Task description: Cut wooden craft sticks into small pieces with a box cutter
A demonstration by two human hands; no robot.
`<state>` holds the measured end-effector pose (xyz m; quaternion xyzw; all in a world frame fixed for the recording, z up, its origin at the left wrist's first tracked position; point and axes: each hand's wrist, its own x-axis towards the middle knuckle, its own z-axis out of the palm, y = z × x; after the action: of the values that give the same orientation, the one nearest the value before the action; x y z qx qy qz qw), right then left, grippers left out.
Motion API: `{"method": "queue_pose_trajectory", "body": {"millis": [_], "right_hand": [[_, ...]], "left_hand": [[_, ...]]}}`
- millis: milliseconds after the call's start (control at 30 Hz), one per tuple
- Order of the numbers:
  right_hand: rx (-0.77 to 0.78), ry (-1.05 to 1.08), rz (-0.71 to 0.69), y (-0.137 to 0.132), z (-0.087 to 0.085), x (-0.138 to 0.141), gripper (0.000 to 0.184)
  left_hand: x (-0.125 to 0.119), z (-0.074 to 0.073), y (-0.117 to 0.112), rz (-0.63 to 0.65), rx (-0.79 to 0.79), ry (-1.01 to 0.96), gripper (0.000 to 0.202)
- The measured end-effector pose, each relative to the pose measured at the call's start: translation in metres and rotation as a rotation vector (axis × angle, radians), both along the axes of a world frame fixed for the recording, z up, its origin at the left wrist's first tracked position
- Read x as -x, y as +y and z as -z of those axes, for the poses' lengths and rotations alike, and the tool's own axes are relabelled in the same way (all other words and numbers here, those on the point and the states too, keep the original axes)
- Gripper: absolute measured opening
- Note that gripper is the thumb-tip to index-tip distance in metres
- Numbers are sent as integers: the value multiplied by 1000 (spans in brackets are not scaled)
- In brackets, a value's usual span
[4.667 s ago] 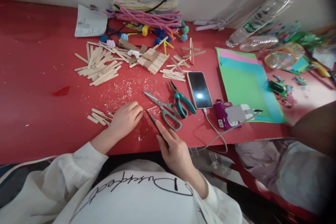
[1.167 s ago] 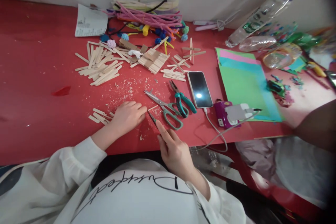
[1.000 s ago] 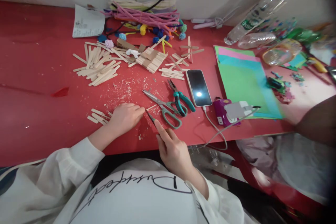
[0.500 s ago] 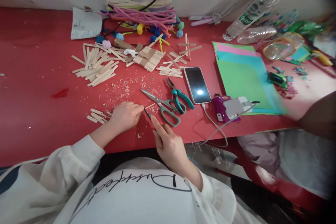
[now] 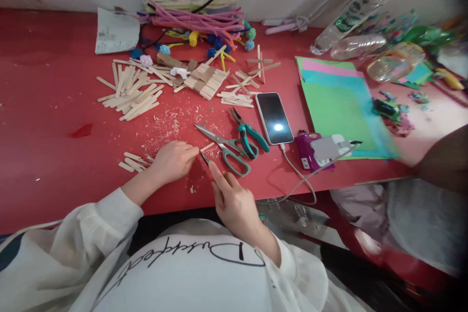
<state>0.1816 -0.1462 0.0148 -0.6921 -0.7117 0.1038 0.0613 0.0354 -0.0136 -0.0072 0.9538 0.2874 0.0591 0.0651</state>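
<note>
My left hand (image 5: 171, 161) rests on the red table (image 5: 47, 122) with its fingers curled, pinning a thin wooden stick (image 5: 206, 146) whose end pokes out to the right. My right hand (image 5: 232, 200) is closed round a slim knife (image 5: 204, 157), forefinger along its back, the blade tip touching the table just beside my left fingertips. Wood shavings (image 5: 170, 126) lie scattered above my hands. A few cut stick pieces (image 5: 131, 162) lie to the left of my left hand.
Grey-handled scissors (image 5: 228, 151), teal pliers (image 5: 248, 132) and a phone (image 5: 274, 118) on a cable lie right of my hands. Piles of craft sticks (image 5: 129, 88), pipe cleaners (image 5: 197, 19), coloured paper (image 5: 340, 107) and plastic bottles (image 5: 358, 9) fill the back. Another person's arm (image 5: 444, 161) shows at right.
Both hands stay at the same spot on the table; the knife tip has shifted slightly along the stick. The view has drifted a little.
</note>
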Motion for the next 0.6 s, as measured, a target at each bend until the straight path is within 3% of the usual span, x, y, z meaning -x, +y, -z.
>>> {"method": "queue_pose_trajectory", "body": {"millis": [600], "right_hand": [[-75, 33, 34, -7, 7, -1, 46]], "left_hand": [[-2, -1, 0, -26, 16, -3, 21]]}}
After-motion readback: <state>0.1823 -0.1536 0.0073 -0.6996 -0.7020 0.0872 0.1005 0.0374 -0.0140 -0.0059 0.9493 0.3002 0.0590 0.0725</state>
